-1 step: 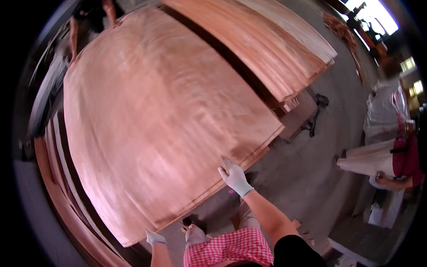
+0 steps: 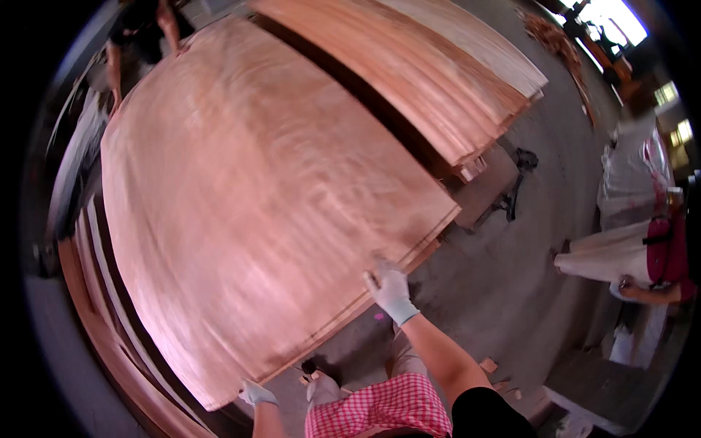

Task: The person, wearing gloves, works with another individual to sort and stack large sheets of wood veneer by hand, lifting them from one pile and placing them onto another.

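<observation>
A large, thin sheet of reddish-tan wood veneer lies on top of a stack and fills the middle of the view. At its near left corner, my gloved left hand is closed on the near edge, some fingers hidden at the rim. Farther right, my gloved right hand rests on the sheet's top near the same edge, its fingers stretched out and somewhat blurred. At the far left end, another person's hands touch the sheet's far edge.
Another veneer stack stands to the right across a dark gap. More sheets lie along the left. A person in a red top is at the far right, near a grey low table. Wood scraps litter the floor.
My right hand has shifted slightly right over the sheet, its fingers more bent and blurred. My left hand has moved slightly along the near edge. The view has shifted a little.
</observation>
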`<state>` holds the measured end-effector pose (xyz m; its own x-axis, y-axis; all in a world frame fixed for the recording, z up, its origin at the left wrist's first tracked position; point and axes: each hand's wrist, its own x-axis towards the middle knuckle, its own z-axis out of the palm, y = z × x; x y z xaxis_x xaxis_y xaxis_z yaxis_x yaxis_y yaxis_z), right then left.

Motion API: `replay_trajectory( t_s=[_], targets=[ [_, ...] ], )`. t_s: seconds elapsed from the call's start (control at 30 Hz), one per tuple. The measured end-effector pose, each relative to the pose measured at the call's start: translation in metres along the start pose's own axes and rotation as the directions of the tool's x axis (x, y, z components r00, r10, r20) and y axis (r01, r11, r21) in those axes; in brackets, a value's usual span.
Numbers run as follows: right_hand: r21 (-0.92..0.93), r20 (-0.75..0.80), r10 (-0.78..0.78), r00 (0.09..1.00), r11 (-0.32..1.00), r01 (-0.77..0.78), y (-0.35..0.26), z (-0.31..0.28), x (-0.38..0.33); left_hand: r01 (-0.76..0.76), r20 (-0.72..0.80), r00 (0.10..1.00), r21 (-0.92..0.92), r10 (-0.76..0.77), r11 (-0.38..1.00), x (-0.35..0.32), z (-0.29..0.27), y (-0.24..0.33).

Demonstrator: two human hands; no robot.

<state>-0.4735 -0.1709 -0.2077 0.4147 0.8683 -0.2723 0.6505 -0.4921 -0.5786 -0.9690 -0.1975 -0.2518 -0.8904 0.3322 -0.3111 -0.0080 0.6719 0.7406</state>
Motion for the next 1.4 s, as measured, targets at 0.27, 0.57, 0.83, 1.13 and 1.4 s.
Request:
replay_trajectory(
  t_s=[0.27,0.57,0.83,1.13,1.4],
  targets=[
    [0.874,-0.244,0.751,0.614,0.445,-0.197,0.214,-0.080,0.108,-0.948,0.755,0.300,0.172,0.583,0.266,-0.274,0.156,0.064],
    [0.480,-0.428,0.142,0.892,0.873,0.091,0.200,-0.104,0.094,-0.993,0.856,0.116,0.104,0.503,0.053,-0.401,0.239,0.087],
    [0.754,-0.079,0.855,0.512,0.387,-0.531,0.233,-0.088,0.158,-0.963,0.915,-0.147,-0.046,0.376,-0.265,-0.428,0.287,0.091],
    [0.806,-0.065,0.799,0.598,0.396,-0.441,0.237,-0.094,0.146,-0.882,0.988,-0.102,-0.037,0.113,-0.469,-0.460,0.326,0.088],
    [0.705,-0.288,0.731,0.618,0.599,-0.379,0.226,-0.111,0.125,-0.871,0.999,0.045,0.042,0.005,-0.490,-0.451,0.339,0.081]
  ],
)
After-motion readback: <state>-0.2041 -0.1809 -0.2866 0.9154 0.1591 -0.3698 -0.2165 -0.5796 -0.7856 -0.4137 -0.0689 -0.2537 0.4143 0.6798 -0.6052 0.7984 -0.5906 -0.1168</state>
